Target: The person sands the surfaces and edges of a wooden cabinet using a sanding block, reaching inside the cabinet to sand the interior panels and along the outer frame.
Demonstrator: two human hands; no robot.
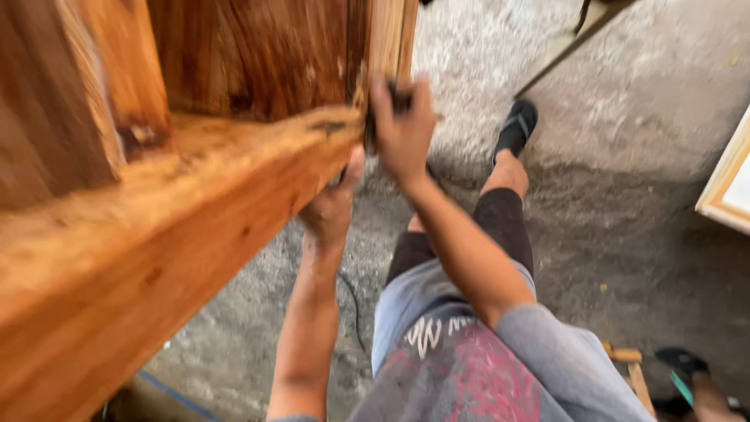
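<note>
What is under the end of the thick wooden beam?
The left hand presses up against the wooden beam from below, above grey concrete floor. The beam hides the floor further left.

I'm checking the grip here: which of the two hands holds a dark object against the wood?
The right hand, higher up at the beam's end, grips a small dark object; the left hand only braces the wooden beam from below.

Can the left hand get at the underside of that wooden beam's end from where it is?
Probably yes. The left hand already sits against the lower edge of the wooden beam near its end, with open floor below. The right hand holds a dark object higher up, apparently clear of it.
</note>
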